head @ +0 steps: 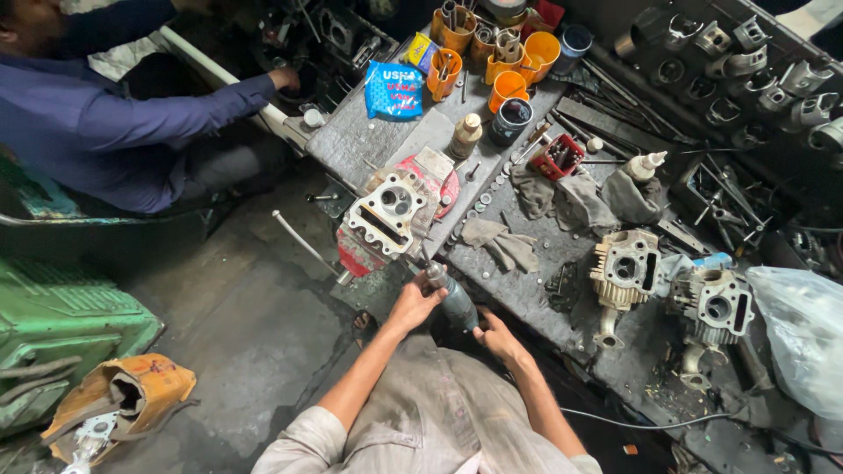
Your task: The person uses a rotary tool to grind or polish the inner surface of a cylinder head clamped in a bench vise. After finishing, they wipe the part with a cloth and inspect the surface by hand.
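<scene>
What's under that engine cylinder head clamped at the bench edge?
Under the cylinder head a red vise shows, with its handle bar sticking out left. The vise's mounting and the bench beneath are covered.

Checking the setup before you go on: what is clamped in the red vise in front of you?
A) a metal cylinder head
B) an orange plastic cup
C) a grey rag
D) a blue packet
A: the red vise grips a pale metal cylinder head, its ported face up, just beyond the power tool that both hands hold.

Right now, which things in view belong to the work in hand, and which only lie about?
In use: power tool, held by left hand and right hand; cylinder head in red vise.
Lying about: orange cups, grey rags, two other cylinder heads, blue packet.
</scene>
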